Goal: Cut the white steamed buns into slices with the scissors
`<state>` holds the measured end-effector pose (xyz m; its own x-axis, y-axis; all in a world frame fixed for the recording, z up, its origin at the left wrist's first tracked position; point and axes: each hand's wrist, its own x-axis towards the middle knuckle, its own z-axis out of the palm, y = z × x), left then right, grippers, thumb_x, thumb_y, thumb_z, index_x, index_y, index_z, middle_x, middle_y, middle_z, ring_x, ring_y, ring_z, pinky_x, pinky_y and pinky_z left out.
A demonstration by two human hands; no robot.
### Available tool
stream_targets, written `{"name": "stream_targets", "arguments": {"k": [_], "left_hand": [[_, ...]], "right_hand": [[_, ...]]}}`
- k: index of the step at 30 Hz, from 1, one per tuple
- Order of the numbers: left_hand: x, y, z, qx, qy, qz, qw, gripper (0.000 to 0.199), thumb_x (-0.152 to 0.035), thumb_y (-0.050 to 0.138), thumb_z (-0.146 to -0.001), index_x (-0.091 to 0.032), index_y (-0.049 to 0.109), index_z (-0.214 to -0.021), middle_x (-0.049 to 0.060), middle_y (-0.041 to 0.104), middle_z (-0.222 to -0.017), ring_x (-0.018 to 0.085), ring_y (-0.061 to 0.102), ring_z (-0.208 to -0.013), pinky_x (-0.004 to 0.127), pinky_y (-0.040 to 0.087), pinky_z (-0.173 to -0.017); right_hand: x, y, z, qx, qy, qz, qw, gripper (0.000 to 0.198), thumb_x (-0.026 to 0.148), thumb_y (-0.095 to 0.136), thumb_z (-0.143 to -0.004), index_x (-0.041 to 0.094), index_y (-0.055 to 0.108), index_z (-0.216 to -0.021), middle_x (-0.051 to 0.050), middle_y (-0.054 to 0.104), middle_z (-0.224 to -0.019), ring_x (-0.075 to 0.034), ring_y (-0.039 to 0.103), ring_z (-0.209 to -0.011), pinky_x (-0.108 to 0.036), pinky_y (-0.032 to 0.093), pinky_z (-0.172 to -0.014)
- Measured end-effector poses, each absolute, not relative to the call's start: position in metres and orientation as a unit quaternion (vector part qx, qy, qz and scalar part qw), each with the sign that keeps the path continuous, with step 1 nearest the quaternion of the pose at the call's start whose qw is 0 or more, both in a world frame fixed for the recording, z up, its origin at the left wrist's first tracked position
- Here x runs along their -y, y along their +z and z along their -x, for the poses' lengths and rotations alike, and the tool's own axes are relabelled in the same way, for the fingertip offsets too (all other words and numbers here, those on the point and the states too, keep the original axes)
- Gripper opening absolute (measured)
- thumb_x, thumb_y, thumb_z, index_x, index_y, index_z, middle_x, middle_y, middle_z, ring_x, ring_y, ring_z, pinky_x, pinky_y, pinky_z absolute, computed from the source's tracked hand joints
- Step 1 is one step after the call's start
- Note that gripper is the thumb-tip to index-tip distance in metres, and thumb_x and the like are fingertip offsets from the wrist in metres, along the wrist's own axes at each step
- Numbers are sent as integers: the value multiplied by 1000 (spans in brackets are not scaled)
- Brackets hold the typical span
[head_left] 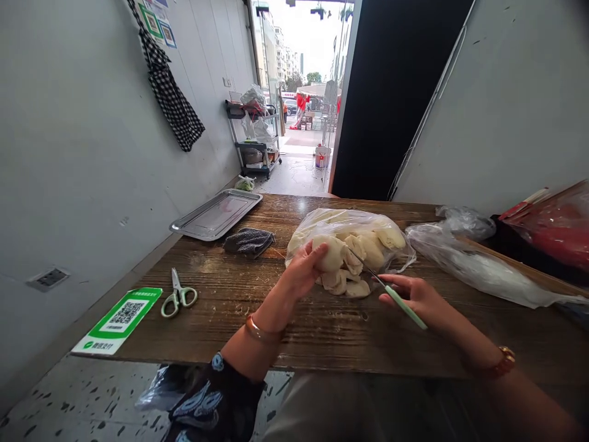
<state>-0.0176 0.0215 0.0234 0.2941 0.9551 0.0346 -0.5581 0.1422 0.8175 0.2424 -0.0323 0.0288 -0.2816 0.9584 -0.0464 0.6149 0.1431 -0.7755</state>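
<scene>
My left hand (pixel 304 267) is closed around a pale round bun (pixel 329 253), thumb on top. In my right hand (pixel 421 301) is a knife with a light green handle (pixel 405 307). Its thin blade (pixel 363 261) points up and left, its tip at the right side of the bun, where a piece hangs open. Just behind is a clear plastic bag (pixel 317 219) full of similar pale buns. Below the bun, several cut pieces (pixel 356 289) lie at the bag's open front edge. How deep the blade sits is hard to see.
On the wooden table (pixel 221 331) lie white-handled scissors (pixel 178 294), a green QR card (pixel 120 319), a dark grey cloth (pixel 250 242) and a metal tray (pixel 218 215). Clear plastic bags (pixel 478 264) lie at the right. A cart (pixel 255 132) stands near the open doorway.
</scene>
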Motion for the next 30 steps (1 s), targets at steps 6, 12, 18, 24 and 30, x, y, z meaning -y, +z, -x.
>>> {"name": "stream_targets", "arguments": {"k": [6,12,18,24,30], "left_hand": [[-18,24,14,-259,536,-423,683,49,-35,87,-65,-15,67,-106,4,70,-95,14,63,-83,23,50,-72],[-17,24,12,-243,538,-452,668,54,-33,88,-63,-16,66,-108,5,69,-98,16,62,-87,25,48,-76],[-17,25,12,-238,546,-475,648,61,-37,89,-61,-16,64,-112,6,68,-101,18,61,-89,25,48,-76],[-15,26,11,-250,541,-484,641,63,-37,89,-61,-17,62,-115,6,68,-103,20,62,-91,27,48,-79],[-15,26,12,-259,534,-496,634,68,-37,90,-59,-17,61,-117,7,67,-104,21,61,-92,28,48,-79]], "right_hand": [[54,52,-254,730,333,559,209,72,52,69,-79,15,56,-139,-11,75,-108,-30,69,-98,-40,55,-87],[59,60,-254,777,292,527,181,84,46,74,-74,17,46,-148,-14,59,-143,-36,55,-129,-49,45,-107],[54,64,-249,806,273,503,153,94,49,77,-71,12,42,-150,-18,51,-149,-37,49,-135,-51,40,-112],[48,64,-245,810,273,489,171,93,50,80,-68,17,46,-148,-16,56,-145,-38,54,-131,-50,43,-109],[45,68,-243,811,276,489,164,94,50,81,-66,16,48,-147,-16,57,-144,-39,54,-130,-50,44,-108]]}}
